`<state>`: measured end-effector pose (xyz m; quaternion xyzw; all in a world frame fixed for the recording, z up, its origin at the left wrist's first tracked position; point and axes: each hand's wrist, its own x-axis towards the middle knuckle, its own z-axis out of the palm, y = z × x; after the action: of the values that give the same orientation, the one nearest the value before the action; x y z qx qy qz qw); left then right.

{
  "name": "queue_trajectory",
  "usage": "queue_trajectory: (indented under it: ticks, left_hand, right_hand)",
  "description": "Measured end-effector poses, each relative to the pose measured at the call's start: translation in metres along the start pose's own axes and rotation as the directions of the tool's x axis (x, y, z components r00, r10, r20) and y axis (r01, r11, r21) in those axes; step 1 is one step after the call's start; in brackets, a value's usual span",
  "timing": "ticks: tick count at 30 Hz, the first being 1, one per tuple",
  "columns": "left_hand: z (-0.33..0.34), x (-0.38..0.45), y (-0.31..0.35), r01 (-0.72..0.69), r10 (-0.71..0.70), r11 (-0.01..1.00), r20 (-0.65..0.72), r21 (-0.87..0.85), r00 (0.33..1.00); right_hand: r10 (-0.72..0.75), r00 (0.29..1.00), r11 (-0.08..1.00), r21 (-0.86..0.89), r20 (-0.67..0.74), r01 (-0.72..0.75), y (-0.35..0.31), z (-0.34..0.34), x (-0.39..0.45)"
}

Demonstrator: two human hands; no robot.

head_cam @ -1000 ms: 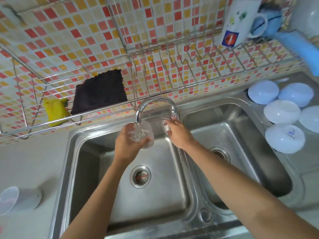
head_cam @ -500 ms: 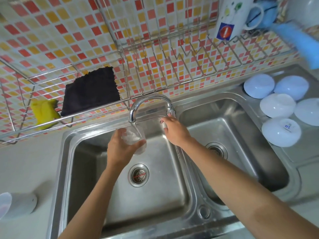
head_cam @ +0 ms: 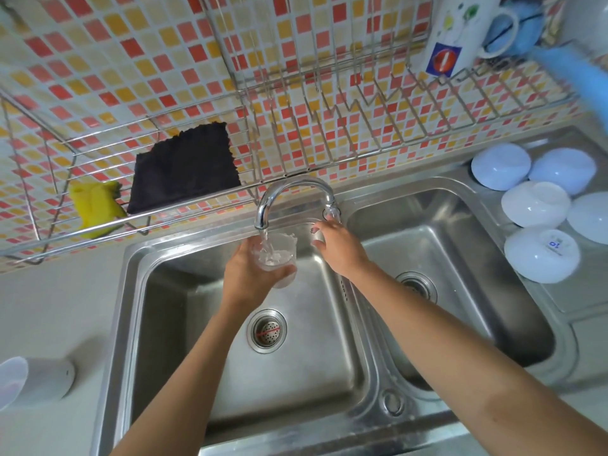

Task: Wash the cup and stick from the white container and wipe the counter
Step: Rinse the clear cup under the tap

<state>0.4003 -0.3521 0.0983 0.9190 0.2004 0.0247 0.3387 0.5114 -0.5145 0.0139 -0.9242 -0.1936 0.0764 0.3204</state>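
My left hand point(head_cam: 245, 278) grips a clear plastic cup point(head_cam: 279, 258) over the left sink basin point(head_cam: 171, 324). The cup stands upright right under the spout of the chrome faucet point(head_cam: 296, 187), and water runs into it and splashes inside. My right hand point(head_cam: 340, 250) reaches to the base of the faucet, and its fingers pinch the metal faucet handle point(head_cam: 317, 234). The white container point(head_cam: 39, 378) lies on its side on the counter at the far left. No stick is in view.
A wire rack point(head_cam: 329, 133) on the tiled wall holds a black cloth point(head_cam: 184, 169), a yellow sponge point(head_cam: 93, 209) and a white mug point(head_cam: 460, 31). Several white bowls point(head_cam: 539, 255) sit upside down right of the right basin point(head_cam: 460, 258). A drain strainer point(head_cam: 267, 330) lies below the cup.
Both hands keep their places, the cup under the spout and the right hand on the handle. The stream of water and the splashing in the cup show more plainly now.
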Motion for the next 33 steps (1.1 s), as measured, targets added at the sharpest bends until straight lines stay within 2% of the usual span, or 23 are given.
queue_trajectory:
  ticks: [5,10,14,18,22,25,28,33]
  left_hand:
    - [-0.001,-0.001,-0.002,-0.034,0.032,0.998,-0.023,-0.047,0.999]
    - [0.000,-0.003,-0.005,-0.065,0.065,0.995,0.006,-0.074,0.998]
    - [0.003,-0.002,-0.005,-0.075,0.071,0.988,-0.037,-0.134,0.997]
    - [0.007,0.002,-0.004,-0.047,0.021,0.963,-0.102,-0.264,0.995]
    - [0.010,0.005,-0.006,-0.072,0.056,0.968,-0.071,-0.242,0.996]
    - [0.010,0.003,-0.010,-0.054,0.028,0.960,-0.097,-0.276,0.995]
    - [0.012,-0.003,-0.013,-0.057,0.048,0.963,-0.042,-0.262,0.998]
    - [0.020,-0.013,-0.024,-0.027,0.032,0.997,0.062,-0.075,0.998]
  right_hand:
    - [0.040,0.996,0.999,0.030,-0.083,-0.037,-0.004,0.001,0.005]
    - [0.099,0.980,0.971,0.233,-0.175,-0.057,0.001,-0.006,0.003]
    - [0.224,0.951,0.920,0.367,-0.212,-0.135,0.007,-0.012,-0.003]
    - [0.264,0.939,0.881,0.452,-0.221,-0.142,0.003,-0.014,-0.009]
    - [0.252,0.918,0.945,0.282,-0.306,-0.165,0.013,0.005,-0.046]
    - [0.122,0.968,0.989,0.108,-0.220,-0.100,0.026,0.027,-0.090]
    - [-0.024,0.992,0.996,-0.088,-0.125,0.013,0.039,0.046,-0.116]
    - [-0.048,0.989,0.974,-0.228,-0.141,0.014,0.043,0.058,-0.121]
